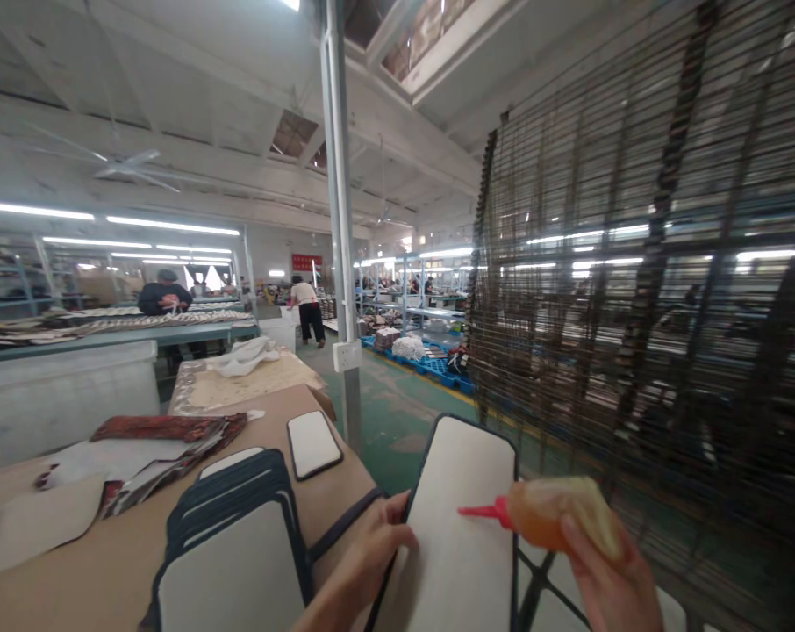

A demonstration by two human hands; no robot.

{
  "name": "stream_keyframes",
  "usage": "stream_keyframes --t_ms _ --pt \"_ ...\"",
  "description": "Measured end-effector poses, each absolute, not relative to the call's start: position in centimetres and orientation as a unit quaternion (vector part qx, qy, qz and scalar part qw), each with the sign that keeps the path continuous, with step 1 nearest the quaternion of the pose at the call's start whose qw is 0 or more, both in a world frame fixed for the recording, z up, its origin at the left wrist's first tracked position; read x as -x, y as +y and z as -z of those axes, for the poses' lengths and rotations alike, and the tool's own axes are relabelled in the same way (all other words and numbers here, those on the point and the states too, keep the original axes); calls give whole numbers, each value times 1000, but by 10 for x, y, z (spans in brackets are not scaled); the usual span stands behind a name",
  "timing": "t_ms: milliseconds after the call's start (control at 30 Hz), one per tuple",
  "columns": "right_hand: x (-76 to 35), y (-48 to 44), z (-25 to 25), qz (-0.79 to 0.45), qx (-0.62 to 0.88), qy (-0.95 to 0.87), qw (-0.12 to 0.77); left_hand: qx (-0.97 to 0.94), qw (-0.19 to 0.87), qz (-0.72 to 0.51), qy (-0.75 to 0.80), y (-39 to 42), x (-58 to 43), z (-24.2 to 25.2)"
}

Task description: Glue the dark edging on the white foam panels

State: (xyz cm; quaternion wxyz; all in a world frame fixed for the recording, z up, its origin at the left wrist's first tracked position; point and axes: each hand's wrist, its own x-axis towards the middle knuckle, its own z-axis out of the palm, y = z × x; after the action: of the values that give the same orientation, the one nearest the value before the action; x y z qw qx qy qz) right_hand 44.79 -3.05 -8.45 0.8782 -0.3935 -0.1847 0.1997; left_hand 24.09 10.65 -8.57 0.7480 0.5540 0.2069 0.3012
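Observation:
My left hand [377, 549] grips the left edge of a long white panel [460, 491] with rounded corners and a dark edging, its thumb on the white face. The panel is tilted up in front of me. In my right hand [608, 566] is a squeeze glue bottle [548, 509] with amber contents and a red nozzle. The nozzle points left over the panel's face; I cannot tell whether its tip touches. To the left of my left hand lies a stack of similar dark-edged panels [232, 562], and a dark strip [345, 527] runs beside it.
A single smaller panel [313, 443] lies on the brown table [332, 500]. Patterned fabric pieces [167, 439] are at the left. A metal pole [341, 219] stands beyond the table, and a wire rack [634, 263] rises on the right. Two people [164, 294] are farther back.

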Motion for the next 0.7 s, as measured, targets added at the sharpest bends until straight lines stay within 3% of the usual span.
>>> stream_keyframes --t_ms 167,300,433,700 --pt "-462 -86 101 -296 390 -159 857 -500 742 -311 320 101 -273 86" --pt "-528 -157 87 -140 345 -27 928 -493 722 -281 397 108 -295 91" --pt "-603 -261 90 5 354 84 931 -483 697 -270 457 109 -329 103" --pt "-616 -435 184 83 420 249 869 -538 714 -189 406 68 -432 174"
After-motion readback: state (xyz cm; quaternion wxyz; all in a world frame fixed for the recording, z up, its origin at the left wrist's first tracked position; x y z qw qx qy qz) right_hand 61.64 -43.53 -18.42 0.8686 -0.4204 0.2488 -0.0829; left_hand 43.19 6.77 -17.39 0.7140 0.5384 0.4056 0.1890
